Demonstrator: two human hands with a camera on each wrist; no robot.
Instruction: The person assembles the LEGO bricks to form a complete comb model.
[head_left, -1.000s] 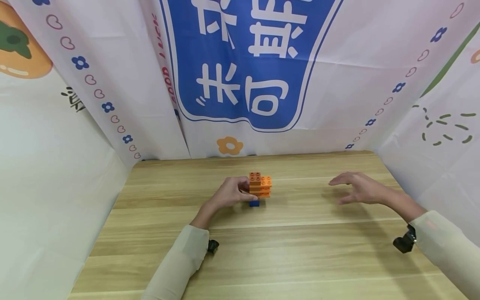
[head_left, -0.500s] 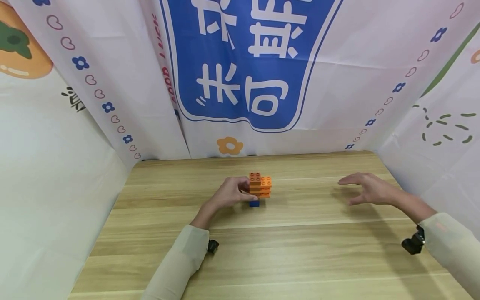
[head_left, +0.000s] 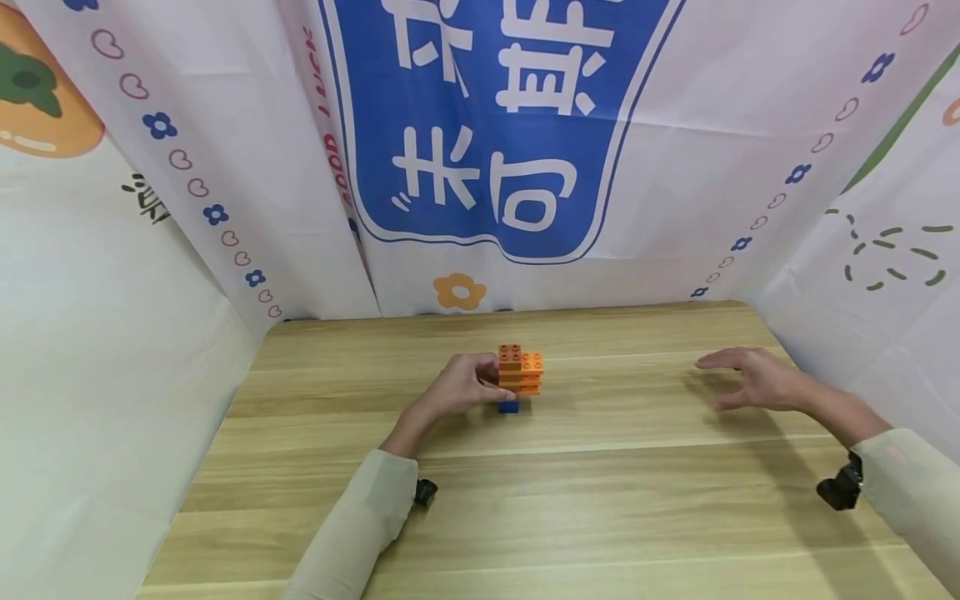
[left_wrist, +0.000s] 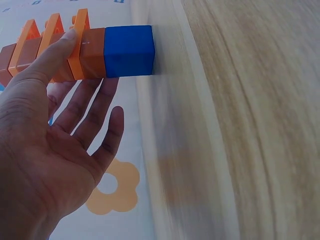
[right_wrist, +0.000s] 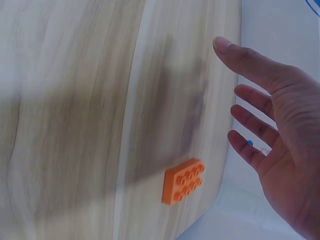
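A stack of toy building bricks (head_left: 511, 360) stands upright near the middle of the table, brown bricks alternating with orange ones that jut out to the right. Its lowest piece is a blue brick (left_wrist: 129, 51). My left hand (head_left: 463, 385) grips the stack from the left, thumb on the near side and fingers behind, partly hidden. Over the table's right side hovers my right hand (head_left: 767, 379), fingers spread and holding nothing. In the right wrist view, a loose orange brick (right_wrist: 183, 181) with several studs lies on the table, apart from that hand; the head view does not show it.
The wooden table (head_left: 600, 500) ends at a printed cloth backdrop (head_left: 645, 225) behind, with white cloth walls on the left and right. A small black camera (head_left: 840, 487) sits at the right wrist, another black camera (head_left: 425, 493) at the left.
My right hand has moved steadily to the right, away from the stack, with its fingers still spread. The left hand and the stack of bricks stay where they were.
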